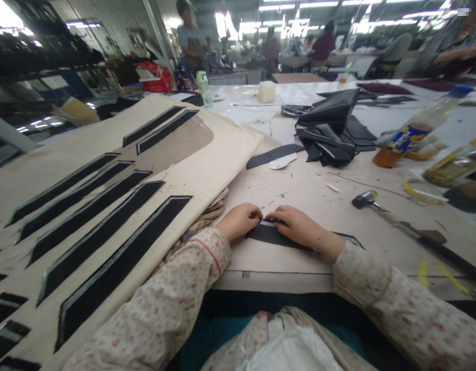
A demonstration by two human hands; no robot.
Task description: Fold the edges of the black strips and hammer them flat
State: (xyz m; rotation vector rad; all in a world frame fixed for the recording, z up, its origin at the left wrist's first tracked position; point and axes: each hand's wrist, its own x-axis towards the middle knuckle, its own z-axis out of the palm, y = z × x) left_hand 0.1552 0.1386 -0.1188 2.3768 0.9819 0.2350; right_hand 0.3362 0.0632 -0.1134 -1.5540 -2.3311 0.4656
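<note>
A black strip of leather-like material (267,234) lies on the work table in front of me, its right end showing past my right wrist. My left hand (243,219) pinches the strip's upper left edge between thumb and fingers. Close beside it, my right hand (294,224) has its fingers closed on the same upper edge, the palm over the strip. A pale band runs along that edge between the hands. On the slanted cream board (176,175) to my left lie several similar black strips (122,268) with pale edges.
A hammer (363,200) lies to the right, near a Pepsi bottle (404,134) and a second bottle (460,162). Black pieces (330,134) are piled farther back, beside a loose strip (274,154). A white block (266,91) and a green bottle (204,88) stand behind. People work in the background.
</note>
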